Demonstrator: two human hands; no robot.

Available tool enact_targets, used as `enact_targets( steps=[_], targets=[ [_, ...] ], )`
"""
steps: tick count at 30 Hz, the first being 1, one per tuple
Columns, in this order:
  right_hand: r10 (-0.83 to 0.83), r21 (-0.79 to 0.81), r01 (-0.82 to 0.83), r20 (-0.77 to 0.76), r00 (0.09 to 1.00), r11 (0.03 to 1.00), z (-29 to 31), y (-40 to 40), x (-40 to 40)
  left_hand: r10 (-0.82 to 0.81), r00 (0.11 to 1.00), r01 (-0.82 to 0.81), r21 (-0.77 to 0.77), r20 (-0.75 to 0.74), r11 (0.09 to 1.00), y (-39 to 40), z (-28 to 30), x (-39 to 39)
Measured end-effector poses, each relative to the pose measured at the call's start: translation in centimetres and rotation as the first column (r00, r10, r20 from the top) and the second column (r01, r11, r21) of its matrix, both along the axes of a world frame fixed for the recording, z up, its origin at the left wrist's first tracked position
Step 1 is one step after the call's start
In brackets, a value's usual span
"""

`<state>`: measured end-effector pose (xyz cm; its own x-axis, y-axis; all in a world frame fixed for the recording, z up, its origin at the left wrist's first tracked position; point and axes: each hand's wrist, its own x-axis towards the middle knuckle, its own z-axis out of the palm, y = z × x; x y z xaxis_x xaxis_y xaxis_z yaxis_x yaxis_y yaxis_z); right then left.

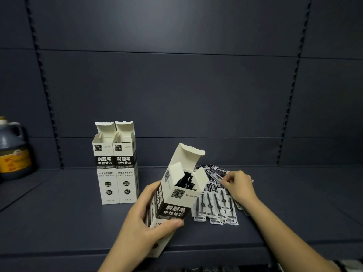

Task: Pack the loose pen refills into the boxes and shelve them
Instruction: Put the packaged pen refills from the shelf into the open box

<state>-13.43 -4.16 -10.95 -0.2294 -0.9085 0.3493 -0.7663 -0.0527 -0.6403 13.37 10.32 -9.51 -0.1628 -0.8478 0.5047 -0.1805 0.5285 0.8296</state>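
Left hand (143, 218) gripped the open box (177, 197) around its lower body, tilted mouth-up toward the refill pile (217, 201), likely to ease loading. Right hand (238, 185) pinched one packet there. Two open boxes (115, 163) stood touching at the shelf (78, 222) rear.

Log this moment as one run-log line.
left hand: holds open refill box | right hand: pinching packet from loose refill pile | two boxes: upright, open
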Motion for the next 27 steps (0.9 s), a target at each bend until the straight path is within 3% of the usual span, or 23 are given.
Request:
enact_targets(
  steps=[11, 19, 23, 27],
  targets=[
    [0.016, 0.199, -0.001, -0.074, 0.997, 0.98, 1.1, 0.5, -1.4, -0.019, 0.999, 0.019, 0.002, 0.03, 1.0, 0.0, 0.1, -0.2],
    [0.012, 0.247, 0.033, -0.178, 0.984, 0.968, 2.5, 3.0, -3.5, -0.025, 0.999, 0.025, -0.001, 0.021, 1.0, 0.1, 0.2, -0.2],
    [0.108, 0.197, -0.098, -0.042, 0.993, 0.975, 3.7, 5.9, -2.9, -0.029, 0.999, 0.029, -0.006, 0.035, 1.0, 0.1, 0.3, -0.3],
    [0.26, 0.099, -0.292, 0.252, 0.932, 0.951, 5.2, 9.7, -0.7, -0.03, 0.999, 0.03, -0.014, 0.034, 0.999, 0.1, 0.3, -0.3]
  ],
)
